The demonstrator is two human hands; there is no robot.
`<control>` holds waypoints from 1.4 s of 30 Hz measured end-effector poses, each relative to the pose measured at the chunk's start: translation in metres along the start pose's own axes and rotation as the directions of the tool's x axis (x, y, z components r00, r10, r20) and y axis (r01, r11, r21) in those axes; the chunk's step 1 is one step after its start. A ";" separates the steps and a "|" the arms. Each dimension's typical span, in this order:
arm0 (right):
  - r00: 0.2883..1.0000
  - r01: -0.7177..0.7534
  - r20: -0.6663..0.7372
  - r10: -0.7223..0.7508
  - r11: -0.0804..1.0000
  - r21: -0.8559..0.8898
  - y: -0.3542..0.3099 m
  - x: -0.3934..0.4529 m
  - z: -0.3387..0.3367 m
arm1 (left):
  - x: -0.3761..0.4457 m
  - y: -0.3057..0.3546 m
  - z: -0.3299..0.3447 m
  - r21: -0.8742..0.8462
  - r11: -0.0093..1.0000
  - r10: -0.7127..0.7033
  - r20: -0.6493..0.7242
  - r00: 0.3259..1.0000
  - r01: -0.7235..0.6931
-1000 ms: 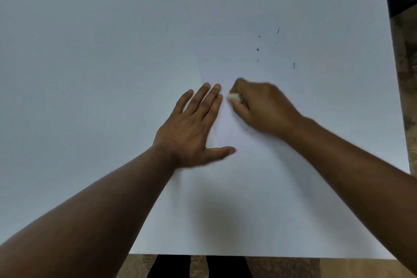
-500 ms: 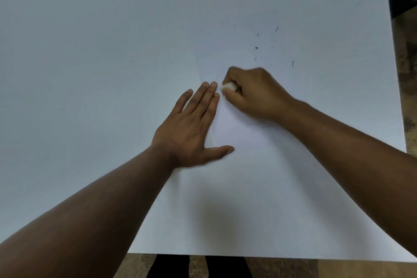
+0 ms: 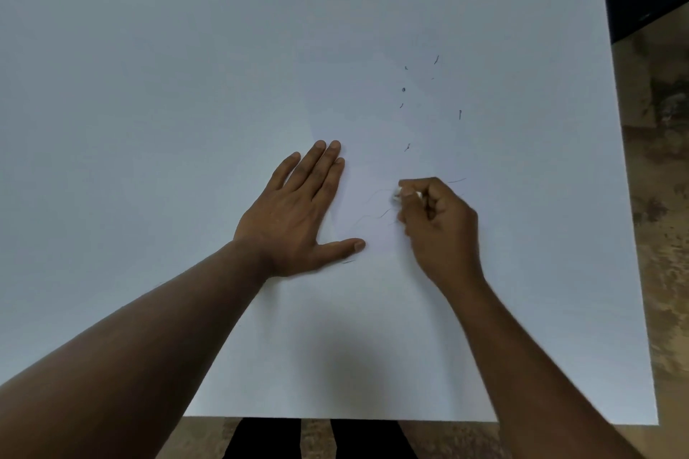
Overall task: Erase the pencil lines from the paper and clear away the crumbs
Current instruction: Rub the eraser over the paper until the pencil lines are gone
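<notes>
A large white paper (image 3: 186, 104) fills nearly the whole frame, and at its centre the left hand (image 3: 294, 212) lies flat on it, palm down, fingers straight and close together, thumb spread toward the right. Just right of that hand faint pencil lines (image 3: 373, 214) curl across the sheet, and touching them the right hand (image 3: 436, 227) has its fingers curled round a small white eraser (image 3: 398, 194), pinched at the fingertips against the paper. Dark crumbs (image 3: 403, 89) lie scattered above the right hand, toward the upper right, and mottled brown floor (image 3: 663, 197) shows along the right edge.
</notes>
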State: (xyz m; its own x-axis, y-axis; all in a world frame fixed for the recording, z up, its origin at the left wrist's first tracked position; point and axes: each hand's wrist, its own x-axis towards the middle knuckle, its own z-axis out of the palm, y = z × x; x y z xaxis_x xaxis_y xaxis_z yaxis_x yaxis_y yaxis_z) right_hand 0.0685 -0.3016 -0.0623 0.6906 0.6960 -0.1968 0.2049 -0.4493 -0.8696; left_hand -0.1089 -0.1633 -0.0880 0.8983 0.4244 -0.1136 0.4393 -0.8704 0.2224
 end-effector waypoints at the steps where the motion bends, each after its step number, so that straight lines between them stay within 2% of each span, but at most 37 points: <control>1: 1.000 -0.020 -0.003 0.020 1.000 0.012 0.000 -0.002 0.000 | 0.000 0.001 -0.001 -0.012 1.000 -0.009 0.006 1.000 0.009; 6: 0.996 -0.091 0.020 0.089 0.987 0.134 -0.001 0.000 -0.004 | 0.013 0.012 -0.004 0.012 0.998 -0.055 -0.001 0.999 0.055; 9: 0.994 -0.113 0.018 0.112 0.980 0.165 -0.001 0.002 -0.004 | 0.038 0.018 -0.009 0.021 0.999 0.045 -0.055 0.997 -0.044; 13: 0.990 -0.138 0.017 0.137 0.979 0.151 -0.003 0.006 -0.004 | 0.057 0.011 -0.008 0.032 0.993 0.116 0.006 0.993 -0.117; 16: 0.995 -0.097 0.017 0.097 0.995 0.032 -0.004 0.012 -0.002 | 0.057 0.007 -0.003 0.045 0.993 0.114 0.006 0.994 -0.114; 19: 0.997 0.080 0.020 -0.077 0.982 -0.173 -0.011 0.016 0.010 | 0.058 0.004 -0.002 0.048 0.990 0.130 -0.007 0.992 -0.129; 22: 0.969 0.248 0.094 -0.229 0.905 -0.346 -0.022 0.019 0.024 | 0.058 0.003 -0.001 0.056 0.988 0.147 0.004 0.989 -0.147; 26: 0.928 0.372 0.166 -0.334 0.803 -0.465 -0.024 0.026 0.024 | 0.058 0.004 0.000 0.046 0.988 0.145 -0.021 0.989 -0.144; 28: 0.944 0.322 0.106 -0.313 0.801 -0.505 -0.020 0.036 0.008 | 0.058 0.005 -0.001 0.048 0.991 0.128 -0.023 0.992 -0.127; 31: 0.968 0.177 -0.066 -0.242 0.844 -0.507 -0.007 0.057 -0.028 | 0.059 0.007 -0.001 0.039 0.993 0.110 -0.010 0.994 -0.109; 34: 0.984 0.096 -0.090 -0.154 0.883 -0.459 -0.001 0.065 -0.045 | 0.059 0.007 -0.001 0.038 0.994 0.107 -0.013 0.994 -0.107; 37: 0.983 0.082 -0.118 -0.142 0.907 -0.413 -0.007 0.058 -0.033 | 0.059 0.006 0.000 0.049 0.993 0.108 -0.017 0.994 -0.107; 39: 0.981 0.139 -0.068 -0.180 0.908 -0.396 -0.015 0.044 -0.015 | 0.060 0.005 0.000 0.057 0.992 0.115 -0.013 0.993 -0.114; 42: 0.959 0.283 0.117 -0.258 0.835 -0.471 -0.024 0.021 0.012 | 0.060 0.004 0.001 0.077 0.989 0.130 -0.015 0.991 -0.128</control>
State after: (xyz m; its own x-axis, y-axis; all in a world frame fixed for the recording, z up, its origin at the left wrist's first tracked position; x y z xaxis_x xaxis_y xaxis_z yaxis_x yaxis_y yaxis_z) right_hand 0.0702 -0.2693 -0.0506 0.5279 0.8491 -0.0175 0.6933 -0.4427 -0.5686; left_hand -0.0537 -0.1416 -0.0950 0.9477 0.3115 -0.0692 0.3187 -0.9342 0.1603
